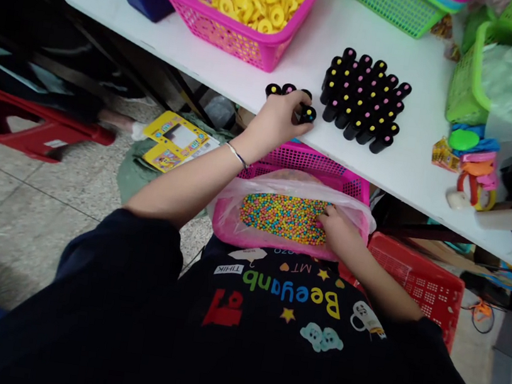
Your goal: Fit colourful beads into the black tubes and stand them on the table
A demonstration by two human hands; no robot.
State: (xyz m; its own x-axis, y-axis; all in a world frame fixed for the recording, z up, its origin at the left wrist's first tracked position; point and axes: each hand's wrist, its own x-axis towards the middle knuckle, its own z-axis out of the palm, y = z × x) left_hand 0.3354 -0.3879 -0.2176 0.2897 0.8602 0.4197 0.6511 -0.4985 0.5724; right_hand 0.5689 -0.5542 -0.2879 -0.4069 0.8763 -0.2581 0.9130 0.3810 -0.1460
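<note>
My left hand [280, 116] is at the front edge of the white table, its fingers closed round a black cylinder [307, 115] with a small dot on top. Two more black cylinders [273, 90] stand just beyond it. To their right is a block of many upright black cylinders [362, 99], topped with yellow or pink dots. In my lap, a pink basket [226, 229] lined with a clear bag holds small multicoloured beads [281, 216]. My right hand [335, 223] reaches into the right side of the beads, fingertips partly hidden among them.
A pink basket [270, 51] of yellow rings [273, 4] stands at the table's back left. Green baskets [387, 7] and colourful bands [479, 166] lie right. A red crate [415, 278] is below; a red stool [36, 129] stands left.
</note>
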